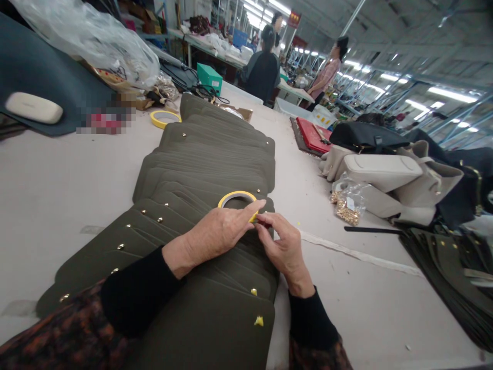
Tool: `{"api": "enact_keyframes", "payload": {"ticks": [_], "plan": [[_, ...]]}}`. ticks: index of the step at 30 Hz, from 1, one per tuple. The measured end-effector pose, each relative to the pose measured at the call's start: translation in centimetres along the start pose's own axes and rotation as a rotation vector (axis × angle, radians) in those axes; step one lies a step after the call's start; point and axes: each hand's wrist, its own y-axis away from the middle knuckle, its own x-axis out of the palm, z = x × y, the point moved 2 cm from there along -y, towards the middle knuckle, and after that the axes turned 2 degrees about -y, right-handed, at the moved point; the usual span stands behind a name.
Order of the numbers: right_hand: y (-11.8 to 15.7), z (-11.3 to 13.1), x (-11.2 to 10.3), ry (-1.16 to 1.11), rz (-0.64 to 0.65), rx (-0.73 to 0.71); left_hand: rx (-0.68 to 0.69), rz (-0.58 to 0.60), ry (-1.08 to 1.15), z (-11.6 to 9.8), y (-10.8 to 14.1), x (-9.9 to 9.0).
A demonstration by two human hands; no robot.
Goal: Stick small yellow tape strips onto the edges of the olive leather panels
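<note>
1. Yellow, ring-shaped tape roll (235, 195) is over the smooth, round-cornered, dark-olive panels (208, 167); its hole faces upward.
2. The panels' overlapping row runs lengthwise away from the person.
3. Left hand (219, 228), pointing rightward, holds the roll; right hand (284, 244) is narrow beside it, its pinch unclear.

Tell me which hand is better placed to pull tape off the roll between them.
Probably the right hand: its thumb and fingertips are at the lower right edge of the yellow tape roll. The left hand lies across the roll's near side and seems busy steadying it.
</note>
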Motion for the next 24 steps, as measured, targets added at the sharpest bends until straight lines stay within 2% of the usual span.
{"api": "enact_keyframes", "payload": {"ticks": [7, 12, 16, 18, 21, 24], "plan": [[0.0, 0.3, 0.4, 0.148, -0.012, -0.146, 0.017, 0.009, -0.039, -0.1, 0.2, 0.4], [0.0, 0.6, 0.6, 0.269, -0.063, -0.131, 0.017, 0.03, -0.011, -0.1, 0.2, 0.3], [0.2, 1.1, 0.7, 0.275, -0.118, -0.106, 0.0, 0.021, -0.014, -0.1, 0.0, 0.2], [0.2, 1.4, 0.9, 0.208, -0.156, -0.008, -0.001, -0.012, -0.032, -0.3, -0.2, 0.1], [0.0, 1.2, 1.1, -0.047, -0.198, 0.281, 0.037, -0.119, -0.063, -0.8, -0.3, -0.1], [-0.2, -0.4, 0.9, -0.327, -0.249, 0.556, 0.067, -0.229, -0.082, -1.4, -0.1, -0.2]]}}
